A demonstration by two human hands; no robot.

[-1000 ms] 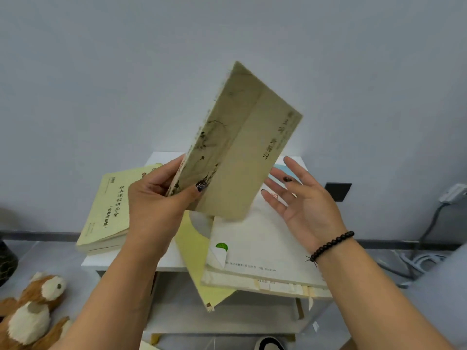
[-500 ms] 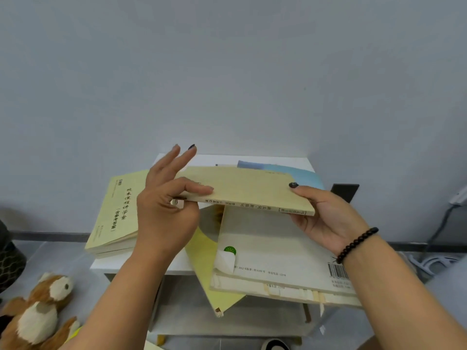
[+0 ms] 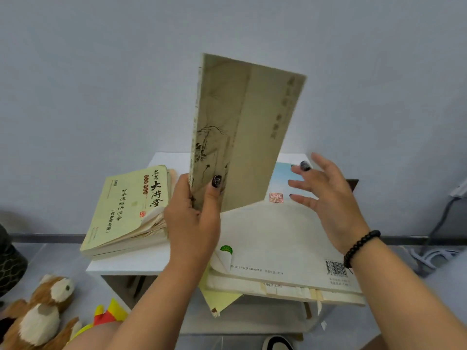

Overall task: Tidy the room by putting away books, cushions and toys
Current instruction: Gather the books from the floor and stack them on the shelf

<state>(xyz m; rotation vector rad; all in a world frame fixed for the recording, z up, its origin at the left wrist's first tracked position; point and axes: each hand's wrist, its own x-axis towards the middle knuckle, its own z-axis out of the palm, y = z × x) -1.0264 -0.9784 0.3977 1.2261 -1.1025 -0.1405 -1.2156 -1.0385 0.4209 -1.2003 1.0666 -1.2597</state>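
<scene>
Half a second ago both hands held the tan book (image 3: 242, 132) flat over the pile; now it stands upright above the white surface (image 3: 141, 263), its ink-drawing cover facing the camera. Only the left hand (image 3: 194, 223) holds it, fingers clamped on the lower spine corner with the thumb (image 3: 214, 188) pressed on the cover. The right hand (image 3: 328, 198) has let go and hangs just beside the book's right edge, fingers spread and touching nothing. Below lie a large white book (image 3: 278, 243) overhanging the front edge, a yellow-green workbook (image 3: 126, 210) at the left, and a thin yellow booklet (image 3: 219, 299) poking out underneath. On the floor at lower left sit a brown and white plush toy (image 3: 40, 314) and a yellow and red toy (image 3: 106, 317).
</scene>
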